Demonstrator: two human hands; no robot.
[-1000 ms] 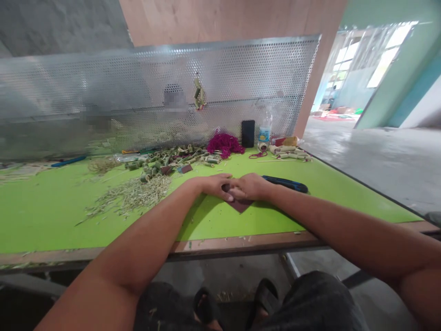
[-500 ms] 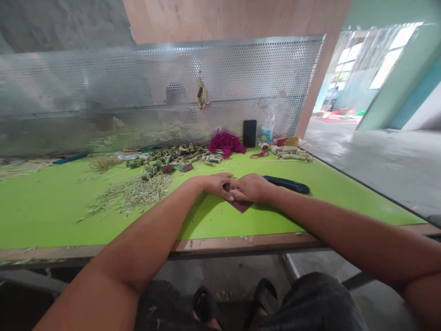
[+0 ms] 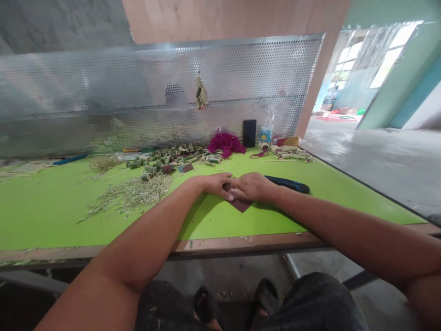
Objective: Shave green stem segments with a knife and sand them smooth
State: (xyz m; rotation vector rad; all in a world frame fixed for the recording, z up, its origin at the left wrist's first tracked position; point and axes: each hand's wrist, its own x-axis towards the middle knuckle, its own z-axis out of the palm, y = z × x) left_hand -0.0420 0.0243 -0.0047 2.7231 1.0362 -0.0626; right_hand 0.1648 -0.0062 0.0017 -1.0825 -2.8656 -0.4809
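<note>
A dark reddish-brown sheet of sandpaper [image 3: 243,205] lies on the green tabletop, one corner pointing toward me. My left hand [image 3: 219,185] grips its left side, thumb toward me and fingers beyond. Across it, my right hand [image 3: 254,186] is closed with curled fingers pressed down on the sheet, touching the left hand. Whatever the right fingers hold is hidden beneath them. Just right of that hand rests a black and blue utility knife [image 3: 287,184].
Thin bamboo slivers [image 3: 138,193] and short green bamboo tubes [image 3: 156,168] lie at left. Farther back are magenta cord [image 3: 225,142], a phone [image 3: 249,133], a plastic bottle [image 3: 266,128] and strung bamboo pieces [image 3: 291,152]. A perforated metal panel [image 3: 234,69] stands behind.
The right fingers have shifted very slightly over the sandpaper. My left hand and the things on the table stay where they were.
</note>
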